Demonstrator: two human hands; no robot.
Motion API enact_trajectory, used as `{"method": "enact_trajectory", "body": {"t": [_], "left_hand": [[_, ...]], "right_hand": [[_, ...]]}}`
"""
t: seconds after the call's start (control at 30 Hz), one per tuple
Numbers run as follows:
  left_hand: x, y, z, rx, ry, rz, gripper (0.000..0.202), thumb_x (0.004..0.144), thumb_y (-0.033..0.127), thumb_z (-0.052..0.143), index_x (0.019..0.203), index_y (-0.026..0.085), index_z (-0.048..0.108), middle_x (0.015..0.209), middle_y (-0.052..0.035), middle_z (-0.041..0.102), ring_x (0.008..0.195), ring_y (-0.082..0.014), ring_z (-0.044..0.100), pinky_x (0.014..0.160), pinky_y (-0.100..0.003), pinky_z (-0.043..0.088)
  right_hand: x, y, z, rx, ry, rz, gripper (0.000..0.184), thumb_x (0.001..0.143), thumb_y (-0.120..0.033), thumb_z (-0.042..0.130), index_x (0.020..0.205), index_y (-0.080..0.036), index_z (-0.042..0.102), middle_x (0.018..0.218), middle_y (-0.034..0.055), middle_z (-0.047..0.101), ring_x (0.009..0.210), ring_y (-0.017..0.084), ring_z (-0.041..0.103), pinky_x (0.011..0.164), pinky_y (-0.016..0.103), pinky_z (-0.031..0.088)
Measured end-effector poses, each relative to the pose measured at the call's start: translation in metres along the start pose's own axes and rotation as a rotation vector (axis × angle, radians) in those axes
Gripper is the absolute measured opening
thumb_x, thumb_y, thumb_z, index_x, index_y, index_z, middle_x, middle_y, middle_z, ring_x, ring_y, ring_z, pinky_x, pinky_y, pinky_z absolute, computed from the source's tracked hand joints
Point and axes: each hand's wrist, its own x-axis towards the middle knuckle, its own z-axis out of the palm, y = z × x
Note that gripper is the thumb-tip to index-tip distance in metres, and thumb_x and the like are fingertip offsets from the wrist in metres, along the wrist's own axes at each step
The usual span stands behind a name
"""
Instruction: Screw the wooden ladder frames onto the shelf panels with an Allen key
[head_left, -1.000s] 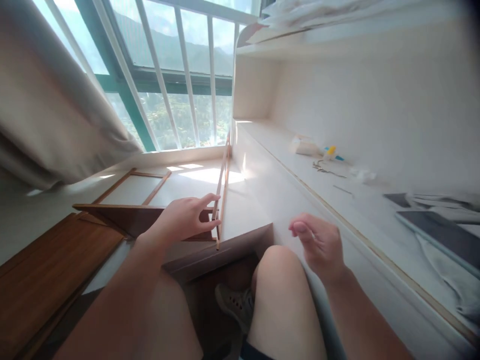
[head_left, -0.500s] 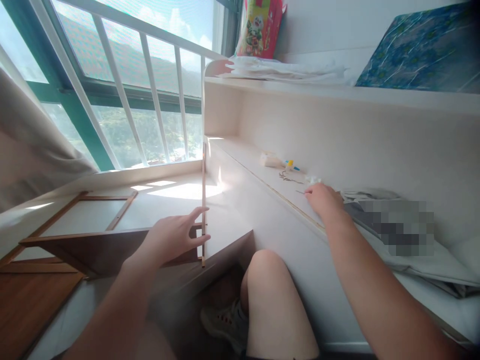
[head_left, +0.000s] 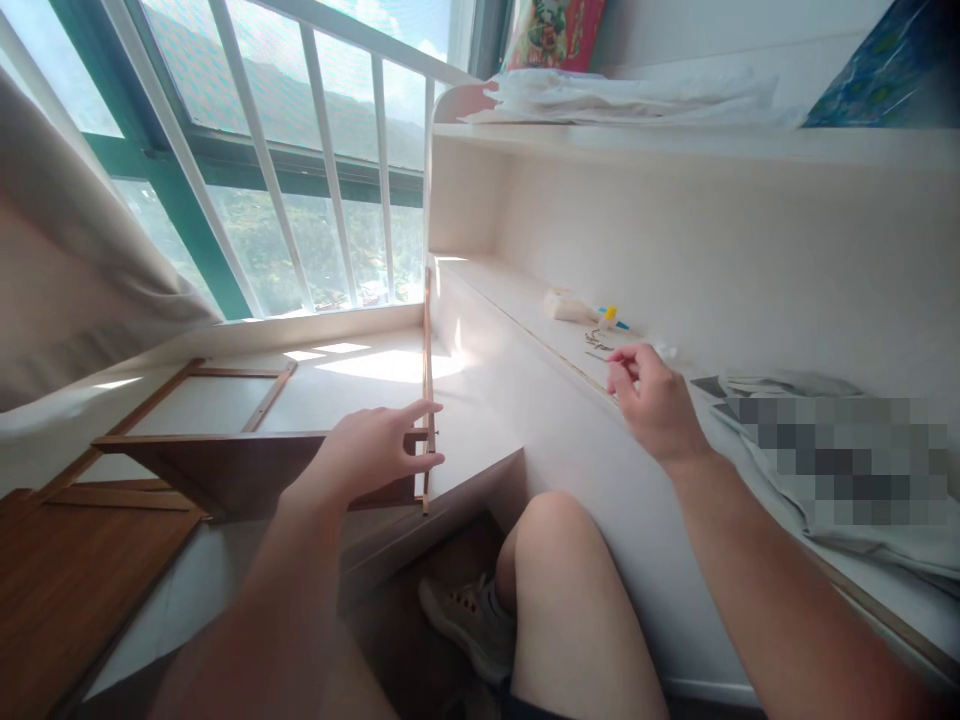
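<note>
Beige cloth makes the curtain [head_left: 82,260] far left of the wooden strip [head_left: 427,350]; below it lies a brown panel [head_left: 82,590]. Nearer the strip sits a slatted frame [head_left: 268,400], with a dark board [head_left: 240,465] part-covered by the left hand [head_left: 386,445]. Its thumb and forefinger are apart, both against the strip; I can't tell if they clamp it. The strip's long axis runs from near the knee [head_left: 562,530] toward the window. Right of the strip, a red packet [head_left: 559,35] stands on the upper shelf, contents hidden; lower, a small white block [head_left: 566,305] and a yellow-topped item [head_left: 608,314] sit on the ledge beside thin pieces [head_left: 597,340]. Just nearer, a slender rod [head_left: 596,356] points leftward, toward the strip, from the right hand's [head_left: 654,410] pinched thumb and forefinger. Grey cloth [head_left: 795,384] lies farthest right of the strip.
</note>
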Motion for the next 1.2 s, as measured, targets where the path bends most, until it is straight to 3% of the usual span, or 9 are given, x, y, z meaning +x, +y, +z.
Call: {"method": "enact_trajectory", "body": {"t": [0.07,0.17,0.3,0.43,0.97,1.2], "left_hand": [[0.000,-0.001,0.001,-0.012,0.006,0.001,0.063,0.078,0.068,0.053,0.132,0.036,0.052,0.084,-0.0015,0.074,0.080,-0.0290,0.067,0.062,-0.031,0.042],[0.002,-0.002,0.002,-0.035,0.000,0.000,0.064,0.076,0.070,0.054,0.129,0.036,0.053,0.086,-0.0013,0.074,0.079,-0.0275,0.068,0.062,-0.030,0.042],[0.002,-0.003,0.004,-0.036,0.008,0.005,0.064,0.075,0.071,0.055,0.129,0.036,0.053,0.084,-0.0009,0.074,0.080,-0.0281,0.068,0.063,-0.030,0.042],[0.001,-0.003,0.005,-0.015,0.026,0.014,0.065,0.075,0.071,0.055,0.130,0.036,0.053,0.080,-0.0005,0.073,0.077,-0.0284,0.067,0.060,-0.030,0.040],[0.002,-0.007,0.007,-0.036,0.019,0.026,0.065,0.076,0.070,0.056,0.131,0.036,0.052,0.081,-0.0003,0.072,0.077,-0.0272,0.066,0.063,-0.031,0.041],[0.001,-0.006,0.008,-0.023,0.013,0.023,0.067,0.076,0.070,0.055,0.133,0.035,0.051,0.084,-0.0010,0.073,0.079,-0.0267,0.066,0.065,-0.030,0.041]], "right_hand": [[-0.014,-0.031,0.011,0.197,-0.083,-0.148,0.014,0.094,-0.026,0.050,0.101,-0.019,0.060,0.072,0.0018,0.064,0.068,0.017,0.064,0.066,0.027,0.046],[-0.033,-0.065,0.041,0.437,-0.213,-0.258,0.013,0.094,-0.021,0.052,0.100,-0.021,0.062,0.075,0.0009,0.065,0.074,0.016,0.065,0.076,0.028,0.049],[-0.053,-0.082,0.087,0.684,-0.263,-0.206,0.019,0.094,-0.020,0.052,0.109,-0.022,0.065,0.090,0.0035,0.072,0.084,0.017,0.068,0.083,0.031,0.052],[-0.065,-0.088,0.114,0.814,-0.221,-0.133,0.011,0.092,-0.024,0.058,0.097,-0.023,0.069,0.093,0.0045,0.073,0.090,0.020,0.069,0.085,0.034,0.054],[-0.083,-0.090,0.150,1.081,-0.146,0.106,0.007,0.090,-0.026,0.063,0.091,-0.021,0.069,0.085,0.0040,0.075,0.086,0.021,0.072,0.083,0.037,0.057],[-0.075,-0.085,0.151,0.987,-0.163,-0.001,0.010,0.092,-0.022,0.059,0.094,-0.021,0.068,0.084,0.0037,0.074,0.084,0.019,0.071,0.083,0.035,0.055]]}}
